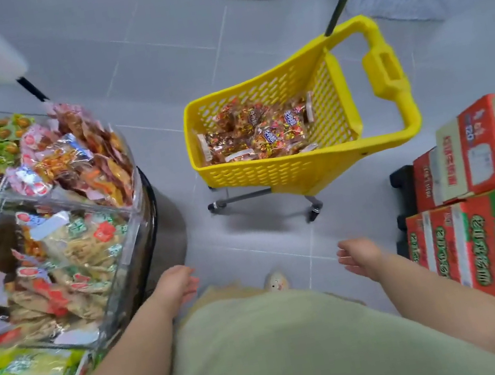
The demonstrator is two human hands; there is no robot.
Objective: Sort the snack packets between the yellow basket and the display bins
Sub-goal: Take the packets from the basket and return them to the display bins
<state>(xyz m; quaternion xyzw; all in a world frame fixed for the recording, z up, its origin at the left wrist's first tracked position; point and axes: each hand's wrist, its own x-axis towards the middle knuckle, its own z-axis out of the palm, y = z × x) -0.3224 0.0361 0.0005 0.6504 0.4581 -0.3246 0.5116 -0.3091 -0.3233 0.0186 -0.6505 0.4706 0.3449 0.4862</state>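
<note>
On the grey tiled floor ahead stands the yellow basket (285,167) on wheels, with snack packets (258,134) heaped inside. To the left, clear display bins (123,242) hold more packets. The left hand (179,283) and right hand (359,258) hang low, fingers relaxed, holding nothing.

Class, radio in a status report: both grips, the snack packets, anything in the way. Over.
Left grip open, empty. Right grip open, empty. Snack packets in yellow basket, untouched. Cartons at right, off the path.
</note>
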